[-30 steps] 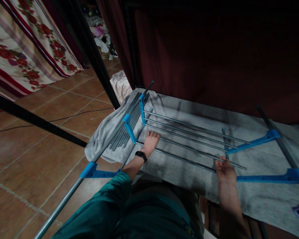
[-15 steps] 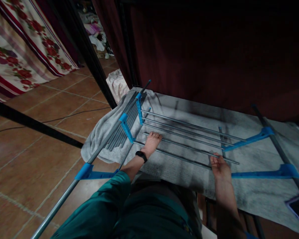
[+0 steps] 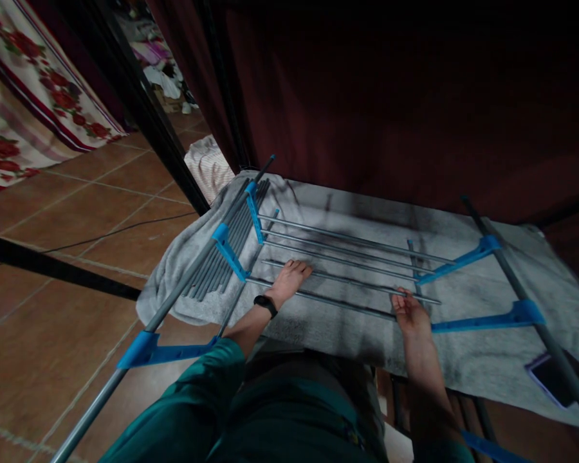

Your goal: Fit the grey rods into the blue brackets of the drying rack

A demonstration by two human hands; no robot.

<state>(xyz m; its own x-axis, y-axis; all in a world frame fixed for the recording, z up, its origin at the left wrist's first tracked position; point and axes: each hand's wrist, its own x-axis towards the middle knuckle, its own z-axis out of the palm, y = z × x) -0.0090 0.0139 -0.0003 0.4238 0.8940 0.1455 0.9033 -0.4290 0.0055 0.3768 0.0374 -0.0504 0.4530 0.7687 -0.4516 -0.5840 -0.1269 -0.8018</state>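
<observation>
Both hands are on a loose grey metal tube, which lies crosswise within a rack frame of tubes and blue plastic brackets. My left hand, palm down with a black band at the wrist, closes around the tube near its left end. Palm up, my right hand has its fingers curled at the tube near the right end. Both tube ends stick out past the hands, apart from the brackets. Closer to my body runs a fixed crossbar, partly behind both hands. Several more crossbars span the far side.
A bundle of grey tubes lies at the left on the grey blanket. At the right, a phone rests partly behind a side pole. Black posts and a dark red curtain stand beyond.
My view has swung slightly to the right, so the scene sits further left. Both hands keep their places on the tube, with little visible movement.
</observation>
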